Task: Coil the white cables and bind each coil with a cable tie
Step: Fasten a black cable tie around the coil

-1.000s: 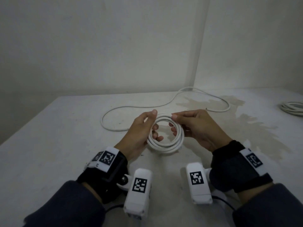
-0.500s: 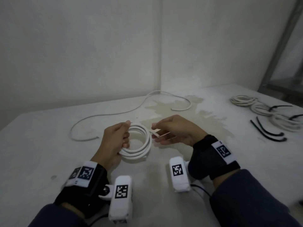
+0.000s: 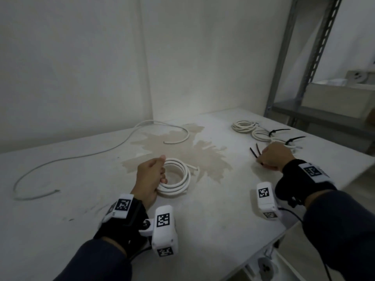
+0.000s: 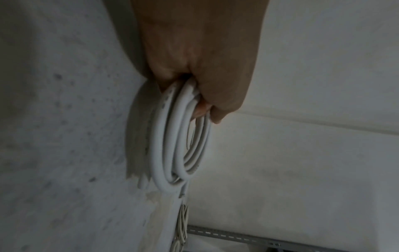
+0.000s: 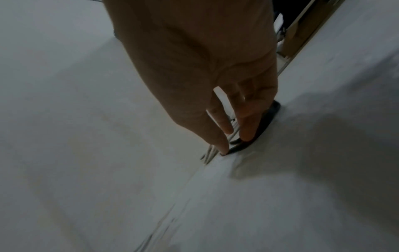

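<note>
White coil (image 3: 176,178) in left hand (image 3: 149,175); right hand (image 3: 273,157) on black ties (image 3: 255,152).

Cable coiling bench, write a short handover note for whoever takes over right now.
Left hand grips the fresh coil on the table, not yet tied.
Right hand fingers touch the loose black ties; none gripped yet.
Done: three bound coils at far right.
Left: tie this coil, then coil and bind the long loose cable.
</note>
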